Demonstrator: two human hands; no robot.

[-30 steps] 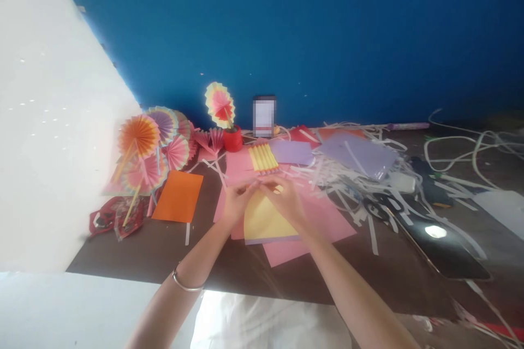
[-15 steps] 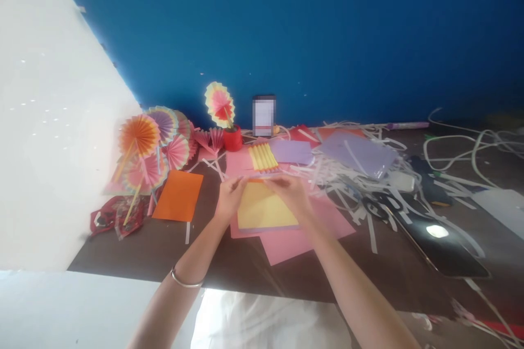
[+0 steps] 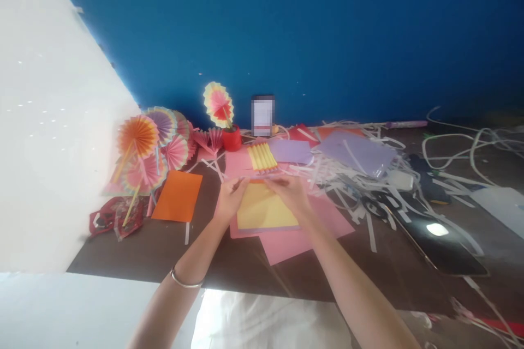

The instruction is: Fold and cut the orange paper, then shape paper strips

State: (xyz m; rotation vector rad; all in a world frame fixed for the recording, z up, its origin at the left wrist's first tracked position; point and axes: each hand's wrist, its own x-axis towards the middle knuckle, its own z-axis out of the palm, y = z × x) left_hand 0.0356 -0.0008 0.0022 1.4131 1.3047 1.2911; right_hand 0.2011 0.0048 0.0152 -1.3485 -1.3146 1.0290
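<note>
A yellow sheet of paper [image 3: 266, 210] with an orange strip along its far edge lies on pink paper [image 3: 286, 248]. My left hand [image 3: 232, 196] pinches the far left corner of the yellow paper, and my right hand [image 3: 290, 193] pinches its far edge on the right. Both hands have thumbs and fingers closed together at that edge; fine detail of the fingertips is blurred. Just beyond them rests a pleated yellow paper strip [image 3: 262, 158]. To the left, an orange sheet [image 3: 178, 196] lies flat on the dark table.
Folded paper fans [image 3: 139, 136] cluster at the left by the white wall. One fan stands in a red pot [image 3: 232, 139]. Purple sheets [image 3: 356, 150], heaped white paper strips [image 3: 339, 177], scissors [image 3: 374, 207] and a black phone [image 3: 444, 248] lie to the right, with a white cable [image 3: 475, 147] behind.
Almost nothing differs. The view has shifted very slightly; both hands stay at the far edge of the yellow paper.
</note>
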